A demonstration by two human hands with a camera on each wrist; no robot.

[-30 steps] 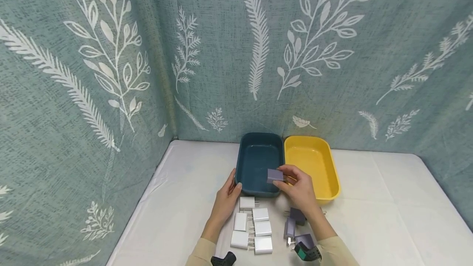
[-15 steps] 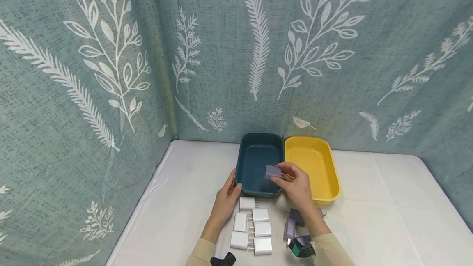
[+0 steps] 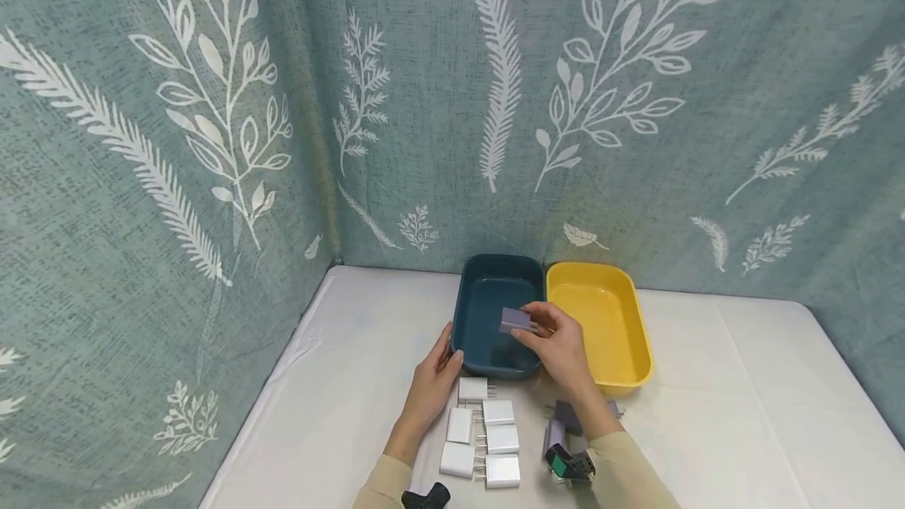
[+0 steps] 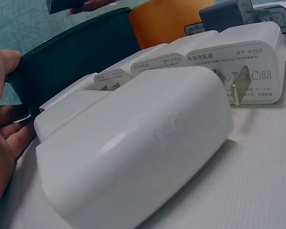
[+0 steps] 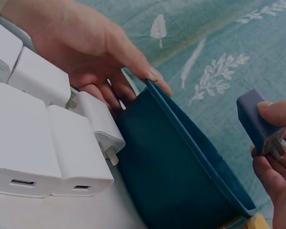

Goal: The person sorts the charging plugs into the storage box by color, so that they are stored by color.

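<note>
My right hand (image 3: 563, 342) pinches a purple USB wall charger (image 3: 517, 320) between thumb and fingers, over the dark blue bin (image 3: 498, 258). In the right wrist view, the metal prongs of this charger (image 5: 257, 119) point toward the palm and the bin's rim lies to its left. My left hand (image 3: 429, 385) grips the front left corner of the bin, thumb at the rim and fingers against the outer wall. Several white USB wall chargers (image 3: 503, 438) lie in front of the bin, close by the left hand. Several purple chargers (image 3: 568, 415) lie below the right forearm, partly hidden by it.
A yellow bin (image 3: 601, 320) stands right beside the blue one, its near left corner behind the right hand. Both bins stand on a white-covered table (image 3: 721, 383), against a green leaf-patterned curtain (image 3: 417, 100). Black straps (image 3: 426, 496) sit at both wrists.
My right hand has moved left and slightly farther back with the purple charger, deeper over the blue bin. The left hand stays at the bin's corner.
</note>
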